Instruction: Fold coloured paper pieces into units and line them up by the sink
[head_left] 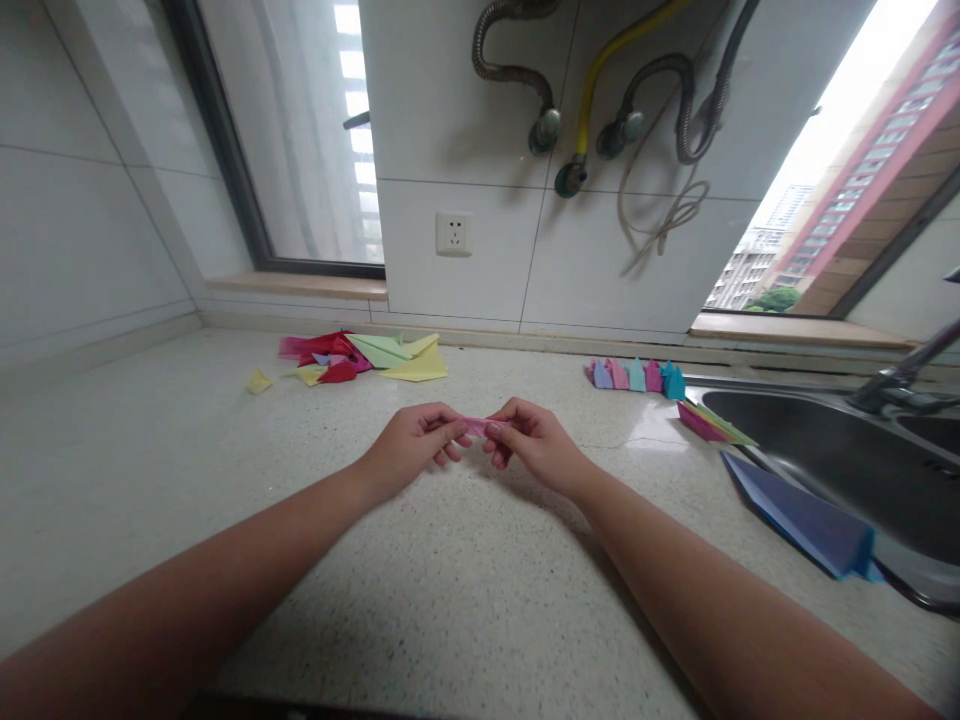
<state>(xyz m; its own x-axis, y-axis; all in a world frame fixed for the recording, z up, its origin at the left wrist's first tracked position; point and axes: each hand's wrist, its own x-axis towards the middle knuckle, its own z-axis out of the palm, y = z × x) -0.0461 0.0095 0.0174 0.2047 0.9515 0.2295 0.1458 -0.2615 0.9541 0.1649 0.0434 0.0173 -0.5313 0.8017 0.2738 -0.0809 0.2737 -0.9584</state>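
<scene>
Forearms (240, 570) reaching in from lower corners over speckled countertop (420, 620). Left hand (411, 442) pinching one end of small pink paper piece (477, 427); right hand (541, 445) pinching other end. Hands near each other, paper stretching between. Step in hand looking like folding or shaping; exact crease hiding under grip. Next move probably calling for light, even pressure, both ends kept aligned. Coloured paper pile (363, 357) lying farther left; row of small folded papers (637, 375) standing right, near sink (810, 430).

The pinched paper (476, 427) is pink — the countertop (420, 600) whitish (finely speckled with grey), the hose (587, 95) yellow.
</scene>
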